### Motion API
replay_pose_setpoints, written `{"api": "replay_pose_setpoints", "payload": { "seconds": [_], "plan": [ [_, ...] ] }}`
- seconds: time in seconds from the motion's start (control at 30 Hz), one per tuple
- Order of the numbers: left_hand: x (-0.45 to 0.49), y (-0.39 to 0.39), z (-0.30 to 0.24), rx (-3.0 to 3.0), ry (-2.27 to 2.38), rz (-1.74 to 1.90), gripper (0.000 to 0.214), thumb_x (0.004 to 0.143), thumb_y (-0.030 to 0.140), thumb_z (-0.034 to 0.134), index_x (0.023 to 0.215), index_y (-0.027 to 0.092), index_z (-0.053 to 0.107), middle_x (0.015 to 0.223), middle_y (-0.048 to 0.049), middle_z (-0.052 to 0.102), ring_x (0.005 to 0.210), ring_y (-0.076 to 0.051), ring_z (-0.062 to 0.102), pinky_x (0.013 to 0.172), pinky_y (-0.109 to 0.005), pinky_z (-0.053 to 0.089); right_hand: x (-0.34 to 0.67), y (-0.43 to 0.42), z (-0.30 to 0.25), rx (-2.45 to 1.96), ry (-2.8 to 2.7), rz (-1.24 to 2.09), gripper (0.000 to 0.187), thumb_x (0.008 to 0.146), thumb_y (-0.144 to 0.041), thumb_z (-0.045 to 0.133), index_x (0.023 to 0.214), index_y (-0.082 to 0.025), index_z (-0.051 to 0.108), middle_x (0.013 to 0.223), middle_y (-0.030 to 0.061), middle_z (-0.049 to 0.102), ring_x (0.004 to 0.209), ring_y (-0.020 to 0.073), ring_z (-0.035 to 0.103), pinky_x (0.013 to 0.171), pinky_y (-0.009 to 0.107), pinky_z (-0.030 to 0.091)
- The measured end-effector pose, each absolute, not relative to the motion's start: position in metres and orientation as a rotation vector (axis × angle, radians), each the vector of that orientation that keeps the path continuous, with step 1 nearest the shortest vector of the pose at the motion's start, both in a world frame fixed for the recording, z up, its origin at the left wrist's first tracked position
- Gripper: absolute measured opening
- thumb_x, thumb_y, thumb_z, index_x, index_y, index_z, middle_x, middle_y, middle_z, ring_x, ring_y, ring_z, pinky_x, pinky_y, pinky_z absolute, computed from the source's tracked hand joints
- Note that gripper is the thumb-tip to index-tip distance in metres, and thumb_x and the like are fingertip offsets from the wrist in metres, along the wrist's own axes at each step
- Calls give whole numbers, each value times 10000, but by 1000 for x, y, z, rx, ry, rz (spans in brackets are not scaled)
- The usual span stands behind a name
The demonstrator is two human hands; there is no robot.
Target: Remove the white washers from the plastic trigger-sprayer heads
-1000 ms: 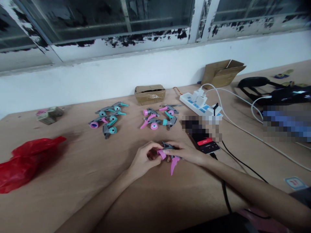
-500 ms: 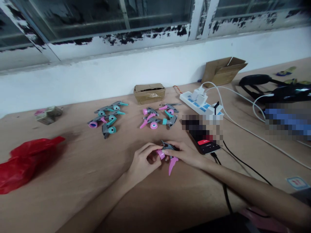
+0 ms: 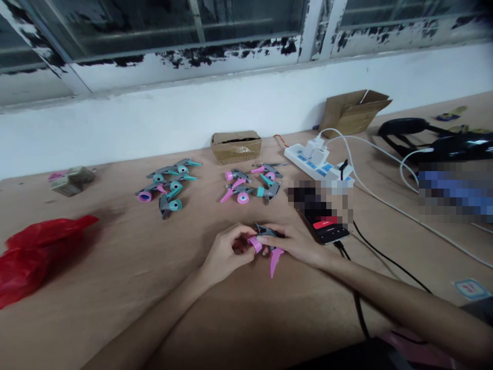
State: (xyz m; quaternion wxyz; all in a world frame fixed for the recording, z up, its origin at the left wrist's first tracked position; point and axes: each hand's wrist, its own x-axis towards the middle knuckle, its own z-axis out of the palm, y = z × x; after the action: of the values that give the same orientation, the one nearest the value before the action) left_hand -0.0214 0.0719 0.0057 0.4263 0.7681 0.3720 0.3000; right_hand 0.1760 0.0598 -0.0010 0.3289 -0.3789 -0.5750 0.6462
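1. Trigger sprayer head point(image 3: 265, 231), gray body with pink trigger point(image 3: 276, 262): held just above or on the near tabletop point(image 3: 154, 257), cannot tell which; trigger points down toward the wearer

2. Ribbed pink collar point(image 3: 256, 244): at the left end of the gray body; seems to be on it, though how far it is seated cannot be told

3. Left hand point(image 3: 227, 252): thumb and forefinger curled round the collar, pinching it; the other fingers folded behind, partly hidden

4. Right hand point(image 3: 296, 244): wrapped over the gray body, thumb on top beside the collar, gripping; fingers underneath mostly hidden

5. Change over the last second: slight. Trigger tip swung a little left at half a second ago, now back; collar ribs read more clearly. Both grips kept; judged the same handling of the collar, sprayer not let go

6. Beyond the hands: left cluster of five sprayer heads point(image 3: 176, 185), mostly teal-capped; right cluster of four sprayer heads point(image 3: 243, 198), mostly pink. Neither visibly rearranged

7. Right side: smartphone point(image 3: 328, 234) near the right wrist; white power strip point(image 3: 302, 161) behind it

8. Outer edge: taped cardboard box point(image 3: 236, 151) by the wall, red plastic bag point(image 3: 42, 246) far left
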Motion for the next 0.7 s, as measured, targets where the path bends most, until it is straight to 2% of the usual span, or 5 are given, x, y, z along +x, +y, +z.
{"api": "replay_pose_setpoints", "payload": {
  "seconds": [0.3, 0.7],
  "plan": [
    [-16, 62, 9, 2194, 1040, 885, 322, 682, 67, 553, 978, 184, 602, 871, -21, 629, 660, -106, 586, 584, -217, 507, 174, 54, 8, -1122, -1538, 1515, 297, 816, -444, 575, 875, -155, 617, 729, 16, 605, 717, 153, 568, 712, 267, 432],
    [-15, 59, 5, 2321, 1083, 978, 319, 674, 57, 532, 959, 187, 587, 874, -18, 637, 631, -104, 572, 586, -233, 491, 170, 50, 5, -1130, -1580, 1398, 321, 811, -461, 564, 934, -171, 625, 805, 26, 623, 766, 177, 559, 731, 287, 427]
  ]
}}
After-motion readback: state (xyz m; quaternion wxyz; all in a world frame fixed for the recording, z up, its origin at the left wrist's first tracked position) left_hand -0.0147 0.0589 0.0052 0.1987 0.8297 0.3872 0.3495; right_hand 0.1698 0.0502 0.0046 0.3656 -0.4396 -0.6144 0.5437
